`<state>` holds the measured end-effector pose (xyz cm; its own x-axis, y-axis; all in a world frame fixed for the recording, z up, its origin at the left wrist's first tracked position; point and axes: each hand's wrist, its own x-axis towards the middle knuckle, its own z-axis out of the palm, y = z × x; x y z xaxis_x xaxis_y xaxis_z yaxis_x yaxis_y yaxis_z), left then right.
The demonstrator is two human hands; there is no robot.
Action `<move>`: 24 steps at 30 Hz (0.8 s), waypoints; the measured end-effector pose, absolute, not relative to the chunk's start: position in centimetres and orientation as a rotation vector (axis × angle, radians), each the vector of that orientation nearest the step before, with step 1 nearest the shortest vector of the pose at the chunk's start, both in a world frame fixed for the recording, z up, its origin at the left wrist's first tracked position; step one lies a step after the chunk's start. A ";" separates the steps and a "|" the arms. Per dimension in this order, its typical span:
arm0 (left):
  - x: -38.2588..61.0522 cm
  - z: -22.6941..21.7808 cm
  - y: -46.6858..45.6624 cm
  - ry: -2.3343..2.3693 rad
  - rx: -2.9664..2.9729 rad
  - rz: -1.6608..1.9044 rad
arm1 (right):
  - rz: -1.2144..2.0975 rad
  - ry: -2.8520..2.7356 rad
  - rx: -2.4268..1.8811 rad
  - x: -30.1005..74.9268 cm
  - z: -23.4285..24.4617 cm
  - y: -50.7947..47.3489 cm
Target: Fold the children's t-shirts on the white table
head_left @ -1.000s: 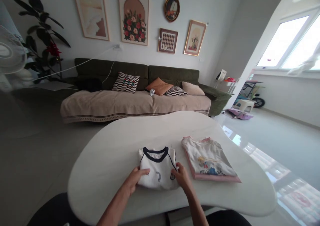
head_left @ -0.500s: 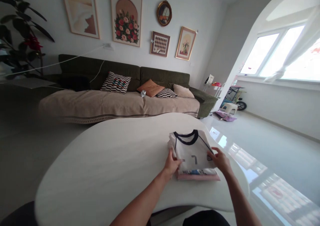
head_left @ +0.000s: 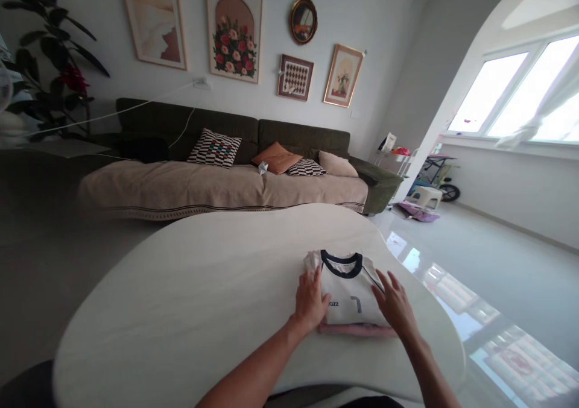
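A folded white T-shirt (head_left: 346,287) with a dark navy collar and a number 7 lies on top of a small stack of folded clothes. Below it, the edge of a pink garment (head_left: 357,331) shows at the front of the stack. My left hand (head_left: 311,299) rests along the shirt's left side, its fingers stretched out and its thumb apart. On the other side my right hand (head_left: 395,302) lies on the shirt's right edge with fingers spread. Neither hand is closed around the cloth.
The stack sits toward the right of a rounded white table (head_left: 181,299). Behind the table stands a dark green sofa (head_left: 303,132) with a beige cover and several cushions. Shiny floor (head_left: 488,263) runs along the right, with a white stool (head_left: 426,196) farther back.
The white T-shirt has come down toward me over the stack, covering the printed lettering beneath it. Both hands have loosened from its sides, fingers now extended.
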<state>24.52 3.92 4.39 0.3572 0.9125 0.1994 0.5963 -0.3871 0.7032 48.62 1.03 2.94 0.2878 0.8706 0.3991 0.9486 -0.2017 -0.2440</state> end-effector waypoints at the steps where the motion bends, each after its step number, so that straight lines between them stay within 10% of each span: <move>1: 24.9 5.1 4.6 1.278 2.241 0.761 | -0.228 -1.706 -2.056 48.2 3.2 2.1; 10: 26.7 4.7 11.7 1.312 2.387 0.177 | 0.165 -1.661 -2.067 49.1 0.9 9.7; 24: 24.8 4.1 10.4 1.170 2.099 0.325 | 0.495 -1.470 -1.906 51.8 -0.4 7.4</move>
